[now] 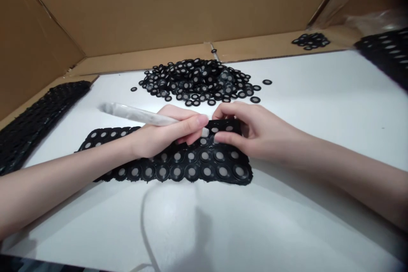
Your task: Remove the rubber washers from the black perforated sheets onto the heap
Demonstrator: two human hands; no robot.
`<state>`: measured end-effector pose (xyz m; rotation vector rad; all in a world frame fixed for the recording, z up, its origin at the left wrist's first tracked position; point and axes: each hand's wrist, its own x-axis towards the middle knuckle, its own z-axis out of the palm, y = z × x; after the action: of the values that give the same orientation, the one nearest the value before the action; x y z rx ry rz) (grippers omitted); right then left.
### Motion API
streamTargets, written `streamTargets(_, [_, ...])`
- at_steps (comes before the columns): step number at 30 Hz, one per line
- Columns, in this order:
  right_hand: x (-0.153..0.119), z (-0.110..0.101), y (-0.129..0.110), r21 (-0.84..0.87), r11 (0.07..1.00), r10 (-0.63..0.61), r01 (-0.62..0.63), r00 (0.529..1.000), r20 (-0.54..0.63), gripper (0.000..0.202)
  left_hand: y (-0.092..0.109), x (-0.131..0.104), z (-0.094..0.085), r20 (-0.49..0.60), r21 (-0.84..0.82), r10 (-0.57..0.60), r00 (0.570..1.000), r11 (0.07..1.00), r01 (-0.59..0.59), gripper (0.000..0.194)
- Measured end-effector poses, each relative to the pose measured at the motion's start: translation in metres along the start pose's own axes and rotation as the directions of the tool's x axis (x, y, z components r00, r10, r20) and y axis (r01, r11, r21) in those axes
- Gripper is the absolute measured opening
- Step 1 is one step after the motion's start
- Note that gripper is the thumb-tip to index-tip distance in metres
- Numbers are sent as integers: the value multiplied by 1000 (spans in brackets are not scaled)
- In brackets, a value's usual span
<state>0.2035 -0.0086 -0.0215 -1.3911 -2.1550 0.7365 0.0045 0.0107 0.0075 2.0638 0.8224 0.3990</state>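
Observation:
A black sheet of moulded round parts with pale grey centres (191, 172) lies on the white board in front of me. My left hand (165, 129) is closed around a white pen-like tool (137, 113) that looks wrapped in clear plastic. The tool's short white tip meets the sheet near its far right part. Beside the tip, my right hand (248, 129) grips the sheet's far right edge between thumb and fingers, and that edge seems slightly raised. My left forearm hides part of the sheet's left side.
Beyond the sheet is a heap of loose black rings with grey centres (197, 78). A smaller pile (310, 40) sits at the back right. Stacked black sheets stand at left (38, 114) and right (389, 53). Cardboard walls (178, 8) enclose the white board (287, 229).

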Motion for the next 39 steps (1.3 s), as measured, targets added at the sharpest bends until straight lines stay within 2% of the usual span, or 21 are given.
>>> streamTargets(3, [-3,0,-1,83,996,14,-15,1000,19,16,3,-6,0,5,-10,19,1000,1000,-19,46])
streamTargets(8, [-2,2,-8,154,986,59,-59,998,5,19,2,-10,8,13,72,63,998,995,-64,45])
streamTargets(18, [-3,3,-9,156,986,60,-58,998,-10,23,-4,-8,10,28,57,186,982,981,-188,42])
streamTargets(26, [-3,4,-12,156,985,72,-71,997,-4,23,-4,-6,14,55,128,145,988,980,-151,44])
streamTargets(31, [-3,4,-14,140,987,73,-74,997,8,22,-5,-5,15,112,111,158,981,979,-171,46])
streamTargets(33, [-4,2,-12,109,992,54,-55,998,12,20,-5,-5,14,102,95,156,982,982,-166,45])
streamTargets(39, [-13,-9,-7,77,997,20,-31,989,145,32,1,-12,7,42,-23,97,994,995,-96,47])
